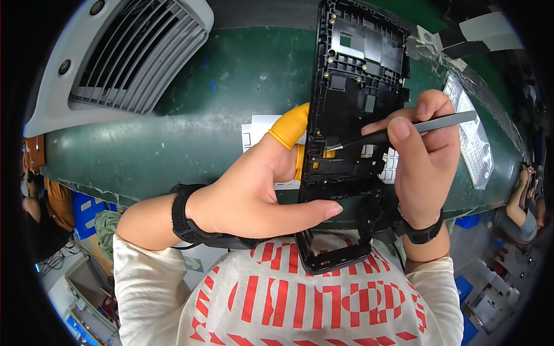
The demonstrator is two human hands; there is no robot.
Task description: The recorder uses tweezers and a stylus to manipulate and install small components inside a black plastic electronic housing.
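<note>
A long black plastic housing (pixel 346 109) with small brass inserts and cut-outs is held up above the bench, its inner side facing me. My left hand (pixel 248 179) grips its left edge, thumb in front and the other fingers partly hidden behind. Yellow finger cots cover some of those fingers, and yellow shows through an opening. In my right hand (pixel 427 150) is a pair of dark tweezers (pixel 447 122), pinched between thumb and fingers. The tips reach into the housing's lower left part, by the opening with yellow behind it. Whether they hold anything is too small to tell.
The green bench (pixel 231 75) carries a white device with a slatted grille (pixel 138 57) at the far left. White sheets of labels (pixel 473 132) lie to the right, and more (pixel 262 124) sit beneath the housing. Other people are beyond the bench on both sides.
</note>
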